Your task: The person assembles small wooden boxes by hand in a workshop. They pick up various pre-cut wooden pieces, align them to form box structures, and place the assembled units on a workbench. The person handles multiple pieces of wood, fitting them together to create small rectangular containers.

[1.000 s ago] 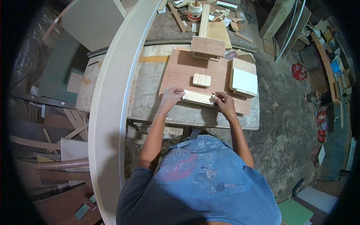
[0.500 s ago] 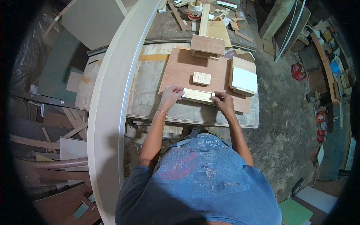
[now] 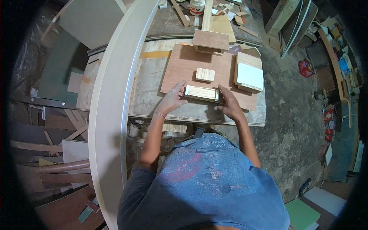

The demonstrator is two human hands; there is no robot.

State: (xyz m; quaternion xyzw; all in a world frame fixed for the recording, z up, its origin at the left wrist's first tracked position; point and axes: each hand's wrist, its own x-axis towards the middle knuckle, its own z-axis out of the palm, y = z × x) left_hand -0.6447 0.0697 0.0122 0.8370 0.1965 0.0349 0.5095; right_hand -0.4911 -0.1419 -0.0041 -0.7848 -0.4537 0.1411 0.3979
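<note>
With the left hand (image 3: 173,99) and right hand (image 3: 229,104) each clasping an end of the small wooden frame (image 3: 202,93) on the plywood board (image 3: 180,69), even inward pressure should probably keep its corners square.

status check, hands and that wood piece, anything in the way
Left hand and right hand grip opposite ends of pale wood block. Block lies flat on brown board. Small block just beyond, apart.

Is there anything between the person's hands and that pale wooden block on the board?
Nothing visible. The left hand and right hand already touch the two ends of the pale wooden block. The small block lies apart, beyond it on the brown board.
</note>
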